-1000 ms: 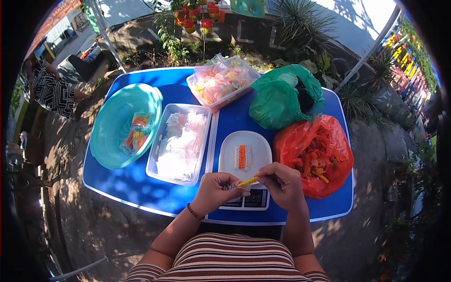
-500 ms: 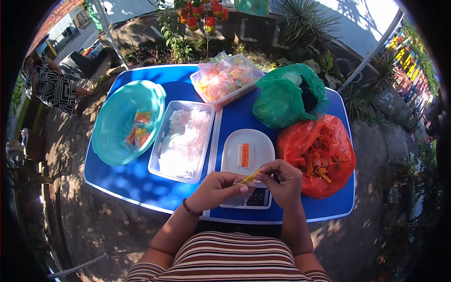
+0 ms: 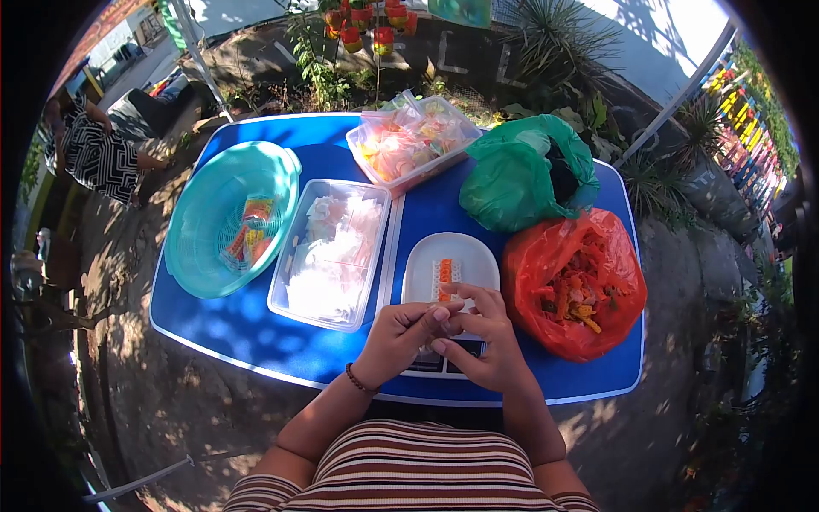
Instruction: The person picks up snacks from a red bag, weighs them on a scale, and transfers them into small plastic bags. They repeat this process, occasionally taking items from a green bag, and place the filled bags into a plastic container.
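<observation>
My left hand (image 3: 394,340) is closed, fingers pinched around a small clear plastic bag that is mostly hidden now. My right hand (image 3: 488,341) meets it, with bent fingers and the thumb at the bag. Both hands are over the front of a white kitchen scale (image 3: 478,256), partly covering its dark display and buttons. On the scale's platform lies a small orange and white textured piece (image 3: 444,271), its near end behind my right fingers. No yellow strip shows between my hands.
A red plastic bag (image 3: 529,256) of orange and yellow pieces stands right, below a green plastic bag (image 3: 512,179). Left are a tub (image 3: 281,294) of clear bags and a turquoise basin (image 3: 192,256) with filled packets. Another tub (image 3: 409,183) stands behind. A person (image 3: 98,158) is far left.
The yellow strip that my right fingers held at the bag's opening is out of sight. My right hand has moved left and down, against my left hand.
</observation>
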`<state>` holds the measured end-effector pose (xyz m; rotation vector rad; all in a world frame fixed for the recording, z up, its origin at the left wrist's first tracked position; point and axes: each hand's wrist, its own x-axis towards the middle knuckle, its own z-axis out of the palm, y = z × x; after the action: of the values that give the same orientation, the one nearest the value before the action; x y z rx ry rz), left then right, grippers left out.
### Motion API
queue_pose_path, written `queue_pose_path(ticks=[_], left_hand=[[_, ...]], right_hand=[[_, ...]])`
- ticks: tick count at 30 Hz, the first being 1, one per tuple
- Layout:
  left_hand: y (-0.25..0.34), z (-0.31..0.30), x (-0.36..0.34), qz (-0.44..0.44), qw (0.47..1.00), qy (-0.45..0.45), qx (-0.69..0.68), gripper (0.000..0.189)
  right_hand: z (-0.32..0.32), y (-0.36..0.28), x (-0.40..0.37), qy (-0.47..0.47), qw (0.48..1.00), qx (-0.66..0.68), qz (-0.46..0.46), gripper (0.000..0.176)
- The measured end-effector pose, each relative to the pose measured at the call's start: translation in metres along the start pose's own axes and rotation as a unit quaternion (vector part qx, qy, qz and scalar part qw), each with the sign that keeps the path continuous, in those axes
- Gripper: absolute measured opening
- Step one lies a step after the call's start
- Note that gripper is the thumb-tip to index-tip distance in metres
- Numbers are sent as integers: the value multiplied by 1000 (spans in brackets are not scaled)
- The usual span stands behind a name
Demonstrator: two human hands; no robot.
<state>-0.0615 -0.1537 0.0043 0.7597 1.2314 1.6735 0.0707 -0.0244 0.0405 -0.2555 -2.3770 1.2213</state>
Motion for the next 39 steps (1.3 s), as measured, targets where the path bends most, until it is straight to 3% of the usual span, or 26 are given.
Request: queue_pose_path(ticks=[2,5,8,10,13,14,20,26,29,32,39], left_hand=[[4,3,0,1,1000,1,5,39],[10,-2,-2,-69,996,-47,20,37],[3,-12,-4,-33,993,-92,71,34],[10,-10,-6,-44,997,-53,33,29],[7,-11,-6,-20,999,22,13,24],[4,-12,-5,-5,999,50,13,23],[1,-19,-7,2,997,74,4,22],[2,-16,-10,-21,994,103,-1,21],[-5,-19,-12,-11,995,97,6,26],[-4,-18,-10,-7,993,116,24,26],[-8,-19,-9,-30,991,128,25,20]], right_hand=[[1,2,0,-26,999,-28,-22,14],[0,11,0,-34,998,-42,-32,17],[-7,13,1,-9,1000,-17,-11,18],[-12,13,7,-8,1000,12,-23,17],[-8,31,14,72,987,120,79,15],[-7,34,17,108,990,44,77,19],[21,61,40,90,964,-244,50,23],[30,73,46,54,974,-209,74,33],[32,73,45,94,974,-194,72,30],[29,72,44,59,969,-234,63,24],[22,79,45,38,985,-168,30,19]])
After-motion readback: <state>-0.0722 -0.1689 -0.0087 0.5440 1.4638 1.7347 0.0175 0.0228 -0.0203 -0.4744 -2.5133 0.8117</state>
